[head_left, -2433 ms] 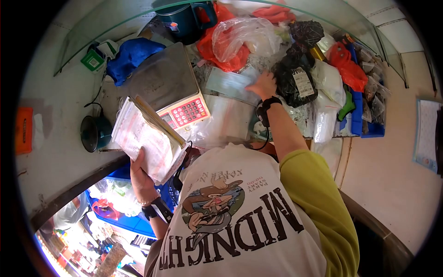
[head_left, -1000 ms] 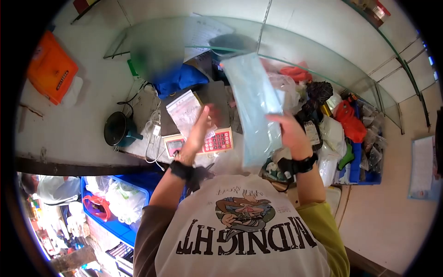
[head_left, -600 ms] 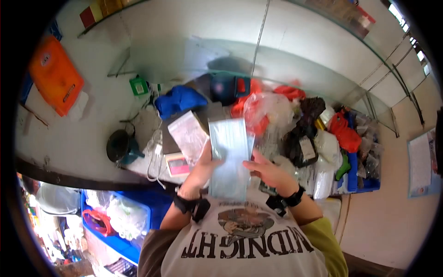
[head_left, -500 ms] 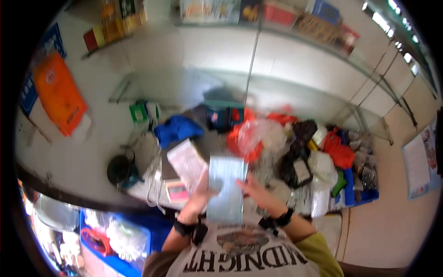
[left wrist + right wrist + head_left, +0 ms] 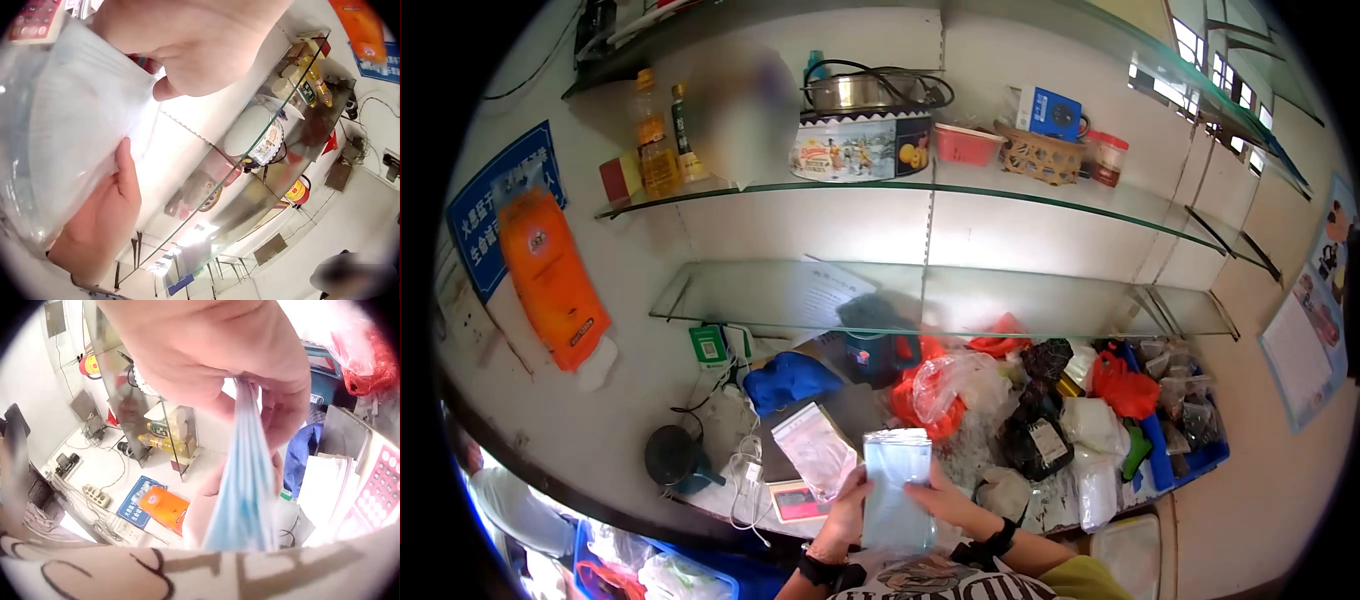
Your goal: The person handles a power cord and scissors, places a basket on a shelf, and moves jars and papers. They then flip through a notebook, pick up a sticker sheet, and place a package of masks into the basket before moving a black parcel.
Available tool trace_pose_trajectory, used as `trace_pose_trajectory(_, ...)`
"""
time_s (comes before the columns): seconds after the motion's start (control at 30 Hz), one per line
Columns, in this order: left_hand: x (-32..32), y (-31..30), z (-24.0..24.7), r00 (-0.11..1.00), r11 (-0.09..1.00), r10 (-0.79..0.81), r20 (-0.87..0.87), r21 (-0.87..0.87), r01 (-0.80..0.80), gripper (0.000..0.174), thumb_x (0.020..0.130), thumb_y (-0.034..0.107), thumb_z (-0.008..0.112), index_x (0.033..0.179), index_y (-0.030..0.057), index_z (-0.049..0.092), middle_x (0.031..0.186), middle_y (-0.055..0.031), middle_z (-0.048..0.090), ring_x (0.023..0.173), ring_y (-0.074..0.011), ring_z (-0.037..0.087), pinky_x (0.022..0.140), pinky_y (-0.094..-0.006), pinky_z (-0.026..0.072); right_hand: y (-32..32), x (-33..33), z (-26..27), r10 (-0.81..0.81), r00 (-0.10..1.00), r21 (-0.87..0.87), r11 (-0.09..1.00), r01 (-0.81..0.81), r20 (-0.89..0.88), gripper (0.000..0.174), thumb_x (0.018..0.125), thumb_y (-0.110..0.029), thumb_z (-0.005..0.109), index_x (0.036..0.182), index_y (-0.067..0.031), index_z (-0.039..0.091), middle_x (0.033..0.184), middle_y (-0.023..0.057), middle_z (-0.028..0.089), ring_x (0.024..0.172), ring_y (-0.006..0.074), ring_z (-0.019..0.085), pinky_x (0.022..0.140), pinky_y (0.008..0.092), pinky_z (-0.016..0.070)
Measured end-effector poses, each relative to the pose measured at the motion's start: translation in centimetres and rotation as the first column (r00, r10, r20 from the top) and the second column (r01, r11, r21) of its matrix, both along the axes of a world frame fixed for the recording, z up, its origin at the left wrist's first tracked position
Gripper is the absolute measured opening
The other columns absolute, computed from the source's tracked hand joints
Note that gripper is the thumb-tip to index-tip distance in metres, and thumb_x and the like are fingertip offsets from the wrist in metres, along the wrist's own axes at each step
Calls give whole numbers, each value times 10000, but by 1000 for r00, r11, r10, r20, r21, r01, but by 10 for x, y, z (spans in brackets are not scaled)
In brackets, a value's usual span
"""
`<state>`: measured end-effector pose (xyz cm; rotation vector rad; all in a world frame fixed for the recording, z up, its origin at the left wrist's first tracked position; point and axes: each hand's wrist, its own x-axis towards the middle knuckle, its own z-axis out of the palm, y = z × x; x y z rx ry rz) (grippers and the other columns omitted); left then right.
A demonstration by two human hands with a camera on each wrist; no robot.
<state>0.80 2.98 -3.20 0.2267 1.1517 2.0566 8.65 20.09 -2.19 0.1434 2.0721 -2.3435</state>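
Note:
In front of the shirt, both hands hold a flat stack of light blue face masks (image 5: 897,500) in a clear plastic bag. My left hand (image 5: 847,510) grips its left edge. On the other edge, my right hand (image 5: 948,503) lays a thumb across the front, while the right wrist view shows its fingers behind the pleated masks (image 5: 244,487). Seen from the left wrist, the clear bag (image 5: 87,119) spreads between the two hands. A bundle of papers (image 5: 815,450) lies just beyond the left hand, on the scale (image 5: 770,455) with a red keypad.
Plastic bags, red (image 5: 925,405) and black (image 5: 1040,445), crowd the counter's right half beside a blue bin (image 5: 1200,462). A dark mug (image 5: 670,458) and white cables (image 5: 747,465) stand left. Above, a glass shelf (image 5: 1020,315) juts out over the counter.
The left hand has put the paper bundle down on the scale. The right hand has picked up the masks, and both hands now hold them near the shirt. The head view has tilted upward.

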Motion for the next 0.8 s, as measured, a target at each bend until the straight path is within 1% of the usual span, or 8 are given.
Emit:
trace_pose_trajectory(0.07, 3, 3, -3, 999, 999, -42, 32, 3, 42, 399, 918, 116, 494, 1298, 38, 396, 1187, -91, 518, 1080, -188, 501, 919, -341, 423, 0, -2, -14, -103, 978, -12, 995, 103, -182, 595, 861, -24, 571, 1359, -54, 246, 1235, 66, 439, 1121, 134, 427, 960, 306, 370)
trace_pose_trajectory(0.2, 16, 15, 5, 998, 994, 2, 67, -105, 5, 369, 926, 142, 521, 1267, 46, 417, 1144, -77, 547, 1069, -171, 507, 911, -324, 424, 1, -9, -21, -165, 984, -130, 979, 155, -67, 630, 851, -28, 592, 1363, -42, 226, 1255, 73, 425, 1136, 150, 426, 978, 317, 356)
trace_pose_trajectory(0.3, 13, 22, 21, 993, 993, 75, -94, -80, -83, 341, 937, 108, 483, 1264, 47, 409, 1153, -72, 545, 1093, -164, 490, 939, -311, 389, -11, -14, 14, -248, 895, -18, 965, 260, -372, 688, 803, -41, 643, 1356, -3, 236, 1263, 106, 436, 1170, 178, 432, 990, 335, 354)
trace_pose_trajectory(0.43, 7, 24, 22, 959, 986, 93, -266, -113, -126, 344, 924, 92, 507, 1248, 36, 406, 1133, -83, 545, 1091, -161, 488, 915, -308, 407, 2, -23, 14, -175, 908, 125, 963, 238, -382, 679, 803, -60, 650, 1347, 12, 250, 1253, 121, 442, 1169, 184, 435, 984, 344, 361)
trace_pose_trajectory(0.5, 1, 23, 10, 855, 986, 47, -516, -111, -121, 366, 903, 61, 545, 1232, 18, 389, 1110, -98, 539, 1068, -152, 492, 878, -304, 432, 2, -26, 20, -164, 898, 133, 962, 236, -407, 653, 812, -64, 641, 1340, 14, 265, 1249, 129, 446, 1166, 188, 437, 979, 347, 364)
trace_pose_trajectory(0.6, 1, 19, 18, 698, 963, -1, -716, -188, -192, 396, 884, 32, 570, 1222, 3, 367, 1090, -106, 534, 1036, -150, 502, 844, -297, 452, 6, -24, 21, -130, 898, 164, 962, 217, -420, 658, 812, -76, 656, 1338, 14, 270, 1256, 131, 442, 1169, 194, 435, 977, 353, 367)
trace_pose_trajectory(0.73, 6, 32, 19, 758, 971, 74, -648, -127, -204, 397, 879, 29, 572, 1212, -3, 358, 1091, -110, 525, 1017, -155, 506, 847, -298, 450, 11, -17, 36, -130, 898, 210, 949, 235, -419, 638, 820, -88, 674, 1332, 6, 305, 1233, 105, 476, 1127, 172, 472, 943, 329, 399)
trace_pose_trajectory(0.8, 1, 37, 20, 840, 962, 175, -513, -93, -258, 381, 873, 22, 564, 1193, 0, 358, 1085, -110, 514, 1004, -154, 500, 842, -298, 447, 21, -13, 35, -27, 994, -42, 999, 23, -108, 568, 835, -87, 674, 1311, -6, 375, 1174, 58, 529, 1046, 133, 517, 887, 286, 435)
